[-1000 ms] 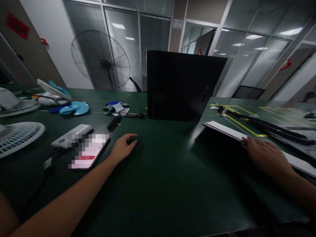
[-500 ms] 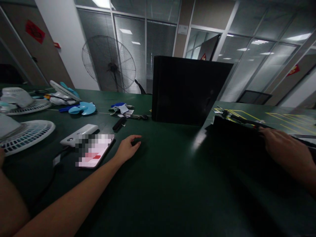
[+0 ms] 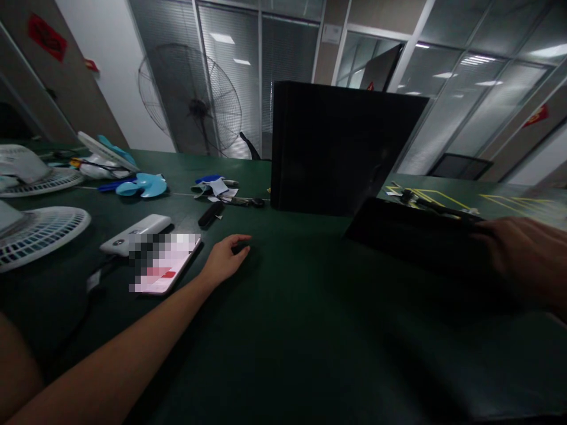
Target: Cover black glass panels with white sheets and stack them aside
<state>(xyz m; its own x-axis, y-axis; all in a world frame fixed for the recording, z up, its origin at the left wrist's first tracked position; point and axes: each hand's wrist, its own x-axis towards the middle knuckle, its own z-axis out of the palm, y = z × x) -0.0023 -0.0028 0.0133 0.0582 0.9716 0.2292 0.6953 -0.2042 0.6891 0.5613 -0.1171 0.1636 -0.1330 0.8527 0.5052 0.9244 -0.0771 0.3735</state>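
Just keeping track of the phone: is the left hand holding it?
No, the left hand holds nothing and is to the right of the phone.

Light-blue fan blades (image 3: 148,185), white fan grille (image 3: 55,233), large wire-caged fan (image 3: 198,108) (farther back), red poster (image 3: 47,38) upper left

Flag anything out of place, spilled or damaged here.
Mildly odd: a light-blue fan blade lies loose on the green table, near a white grille. Blocky pixels over the phone look like masking, not damage. The dark panel is tilted, but the right hand holds it. No spill or breakage visible.
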